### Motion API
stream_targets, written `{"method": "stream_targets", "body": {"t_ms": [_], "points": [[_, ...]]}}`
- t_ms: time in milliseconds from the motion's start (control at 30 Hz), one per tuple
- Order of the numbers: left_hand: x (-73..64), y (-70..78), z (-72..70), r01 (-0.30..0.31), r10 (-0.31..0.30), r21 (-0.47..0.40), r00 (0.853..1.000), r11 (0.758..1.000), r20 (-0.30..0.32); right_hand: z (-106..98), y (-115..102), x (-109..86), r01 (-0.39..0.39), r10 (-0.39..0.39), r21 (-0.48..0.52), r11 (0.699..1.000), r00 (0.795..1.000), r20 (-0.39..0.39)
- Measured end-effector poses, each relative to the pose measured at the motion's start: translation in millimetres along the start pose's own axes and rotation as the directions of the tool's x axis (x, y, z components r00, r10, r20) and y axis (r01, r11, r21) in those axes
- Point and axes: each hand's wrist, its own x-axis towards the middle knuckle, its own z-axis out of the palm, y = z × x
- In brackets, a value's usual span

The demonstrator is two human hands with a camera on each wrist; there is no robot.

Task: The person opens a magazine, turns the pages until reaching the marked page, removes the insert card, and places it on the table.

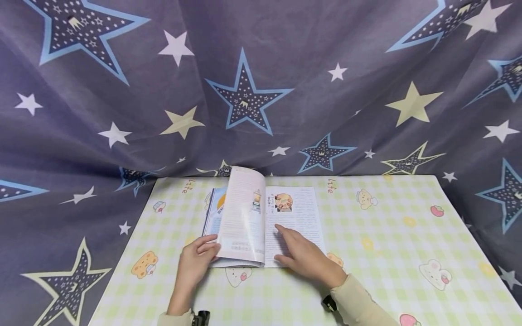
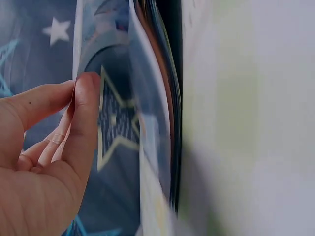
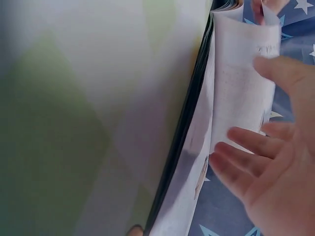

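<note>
A magazine (image 1: pixel 302 231) lies spread on the table, one page (image 1: pixel 244 222) lifted and curving over the left half. Thumb and forefinger of my left hand (image 1: pixel 197 259) pinch the outer edge of that page near its lower left corner; the left wrist view shows the pinched page (image 2: pixel 106 29) close up. My right hand (image 1: pixel 306 257) is over the right-hand page, its fingers extended and spread, with nothing held. In the right wrist view the right hand (image 3: pixel 275 162) appears beside the curved page (image 3: pixel 241 78). Part of the left side, with a blue and orange picture (image 1: pixel 220 203), shows beneath the lifted page.
The table is covered by a green-and-white checked cloth (image 1: pixel 387 253) printed with cartoon animals and strawberries. Behind it hangs a dark curtain (image 1: pixel 310 113) with stars, which also drops down at both sides. A dark band with a small device (image 1: pixel 200 318) is on the left wrist.
</note>
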Motion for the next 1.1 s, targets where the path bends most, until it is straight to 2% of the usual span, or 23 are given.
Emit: {"method": "stream_targets", "body": {"t_ms": [167, 333, 567, 800, 1100], "points": [[-1.9, -9.6, -25.9, 0.075, -0.07, 0.066, 0.995, 0.995, -0.065, 2, 5, -0.7, 0.1, -0.092, -0.091, 0.991, 0.992, 0.089], [-3.6, -12.4, -35.5, 0.07, -0.062, 0.075, 0.993, 0.995, -0.101, 3, 8, -1.0, 0.098, -0.076, -0.152, 0.984, 0.987, 0.141], [-3.2, -10.2, -34.1, 0.066, -0.062, 0.035, 0.99, 0.997, -0.125, 2, 8, -0.9, 0.14, -0.115, -0.165, 0.976, 0.982, 0.151], [-2.6, -6.9, -28.3, 0.068, -0.062, 0.053, 0.993, 0.996, -0.104, -2, 14, -6.0, 0.205, -0.19, -0.113, 0.972, 0.973, 0.127], [-3.5, -4.1, -26.8, 0.039, -0.034, 0.054, 0.995, 0.998, -0.095, -11, 26, -15.5, 0.178, -0.173, -0.02, 0.984, 0.971, 0.164]]}}
